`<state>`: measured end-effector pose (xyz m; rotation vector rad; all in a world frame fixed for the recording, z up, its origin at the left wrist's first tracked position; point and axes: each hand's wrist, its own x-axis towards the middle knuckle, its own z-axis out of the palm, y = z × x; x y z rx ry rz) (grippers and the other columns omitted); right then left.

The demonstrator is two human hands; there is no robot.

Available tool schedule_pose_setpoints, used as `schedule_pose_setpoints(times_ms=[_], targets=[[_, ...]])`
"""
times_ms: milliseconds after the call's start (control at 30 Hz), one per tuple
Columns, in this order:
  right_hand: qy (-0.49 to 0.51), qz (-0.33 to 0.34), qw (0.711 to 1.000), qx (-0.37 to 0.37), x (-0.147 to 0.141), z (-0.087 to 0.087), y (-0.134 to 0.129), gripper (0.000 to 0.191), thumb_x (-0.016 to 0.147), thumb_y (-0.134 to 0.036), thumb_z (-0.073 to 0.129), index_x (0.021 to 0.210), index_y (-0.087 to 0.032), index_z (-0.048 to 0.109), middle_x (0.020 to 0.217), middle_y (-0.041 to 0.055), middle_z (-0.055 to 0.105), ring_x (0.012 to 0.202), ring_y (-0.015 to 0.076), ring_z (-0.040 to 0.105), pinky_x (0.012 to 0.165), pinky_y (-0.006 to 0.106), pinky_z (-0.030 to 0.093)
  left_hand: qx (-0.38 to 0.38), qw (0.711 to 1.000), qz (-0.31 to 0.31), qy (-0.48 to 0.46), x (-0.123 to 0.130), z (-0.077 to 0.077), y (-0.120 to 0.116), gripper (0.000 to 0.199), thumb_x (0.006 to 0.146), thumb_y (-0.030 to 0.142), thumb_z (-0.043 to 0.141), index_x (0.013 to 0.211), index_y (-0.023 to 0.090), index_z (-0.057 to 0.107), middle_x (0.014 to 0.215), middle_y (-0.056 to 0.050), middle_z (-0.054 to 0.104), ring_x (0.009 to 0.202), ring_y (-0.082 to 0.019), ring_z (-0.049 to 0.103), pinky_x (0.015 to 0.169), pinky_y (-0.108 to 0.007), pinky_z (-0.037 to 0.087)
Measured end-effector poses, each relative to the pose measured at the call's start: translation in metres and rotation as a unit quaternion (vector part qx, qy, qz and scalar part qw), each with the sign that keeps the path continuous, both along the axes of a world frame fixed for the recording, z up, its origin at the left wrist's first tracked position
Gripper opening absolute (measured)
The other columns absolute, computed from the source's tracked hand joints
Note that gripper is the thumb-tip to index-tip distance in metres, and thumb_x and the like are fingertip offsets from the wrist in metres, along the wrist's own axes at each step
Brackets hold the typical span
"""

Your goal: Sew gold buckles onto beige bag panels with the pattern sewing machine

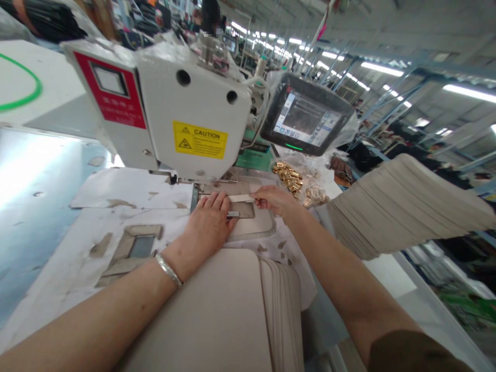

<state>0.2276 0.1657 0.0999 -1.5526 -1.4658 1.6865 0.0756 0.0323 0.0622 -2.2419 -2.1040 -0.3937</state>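
Under the head of a white sewing machine [197, 108], a beige panel [263, 222] lies on the work plate. My left hand [211, 219] rests flat on its left part, fingers extended, beside a small metal piece [233, 214] near the thumb. My right hand [273, 200] pinches the right end of a narrow pale strip [241, 198], which lies across the panel towards my left fingertips. Close to my forearms, a stack of beige panels [232, 305] stands at the table's near edge.
Gold metal fittings [289, 176] lie in plastic behind my right hand. A screen [306, 116] stands above them. More beige panels [406, 206] are stacked at the right. A beige frame-shaped piece [132, 250] lies at the left, near a shiny metal surface [42, 181].
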Motion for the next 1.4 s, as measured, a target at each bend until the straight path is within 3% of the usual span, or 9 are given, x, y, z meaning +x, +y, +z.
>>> schedule_pose_setpoints(times_ms=[300,467,567,767,900,1133,1400], targets=[[-0.023,-0.005,0.999,0.033,-0.001,-0.005,-0.001,0.030,0.079,-0.001,0.066,0.056,-0.015,0.051,0.044,-0.0042,0.053,0.040,0.0067,0.049,0.044,0.017,0.044,0.005,1.000,-0.007,-0.008,0.001,-0.001,0.003,0.055,0.093,0.036,0.049,0.138,0.004,0.049,0.149,-0.021,0.046,0.138,-0.035,0.042,0.114,-0.050,0.034],[-0.173,0.027,0.977,0.117,-0.003,-0.010,0.000,0.031,0.080,-0.011,0.069,0.058,-0.018,0.048,0.037,-0.0067,0.048,0.034,0.0067,0.043,0.040,0.017,0.039,0.003,1.000,-0.010,-0.012,-0.002,-0.001,0.001,0.054,0.093,0.035,0.051,0.136,0.003,0.050,0.148,-0.022,0.047,0.138,-0.036,0.042,0.113,-0.051,0.035],[-0.226,0.068,0.964,0.122,-0.003,-0.009,0.002,0.028,0.083,-0.015,0.068,0.063,-0.018,0.049,0.036,-0.0073,0.047,0.033,0.0081,0.045,0.038,0.017,0.040,0.010,1.000,-0.014,-0.001,-0.003,-0.003,0.002,0.053,0.093,0.035,0.050,0.136,0.004,0.050,0.148,-0.021,0.046,0.138,-0.035,0.042,0.113,-0.050,0.036],[-0.178,0.094,0.978,0.058,0.000,-0.008,0.003,0.027,0.089,-0.014,0.061,0.066,-0.018,0.048,0.042,-0.0052,0.054,0.032,0.0076,0.048,0.036,0.017,0.042,0.013,0.990,-0.140,0.026,0.020,-0.002,0.021,0.047,0.092,0.011,0.040,0.139,0.007,0.046,0.143,-0.015,0.054,0.134,-0.021,0.049,0.114,-0.035,0.035],[-0.147,0.077,0.985,0.042,0.002,-0.010,0.002,0.026,0.089,-0.012,0.061,0.067,-0.017,0.049,0.042,-0.0043,0.055,0.032,0.0085,0.050,0.036,0.017,0.043,0.012,0.995,-0.097,0.036,0.024,0.006,0.021,0.039,0.092,0.017,0.046,0.129,0.007,0.053,0.131,-0.018,0.061,0.123,-0.024,0.057,0.103,-0.036,0.045],[-0.115,0.059,0.990,0.054,0.004,-0.013,-0.002,0.024,0.088,-0.011,0.061,0.067,-0.015,0.051,0.044,-0.0027,0.057,0.032,0.0090,0.050,0.035,0.018,0.044,0.011,0.998,0.008,0.065,-0.015,0.023,-0.017,0.033,0.091,0.030,0.053,0.115,0.007,0.058,0.113,-0.019,0.065,0.108,-0.030,0.062,0.092,-0.042,0.051],[-0.118,0.085,0.989,-0.001,0.002,-0.003,0.000,0.021,0.083,-0.005,0.057,0.063,-0.013,0.054,0.044,-0.0007,0.057,0.036,0.0108,0.054,0.040,0.019,0.048,0.001,0.998,0.024,0.051,-0.018,0.020,-0.019,0.031,0.092,0.029,0.052,0.115,0.010,0.059,0.118,-0.017,0.064,0.111,-0.029,0.060,0.095,-0.041,0.049]])
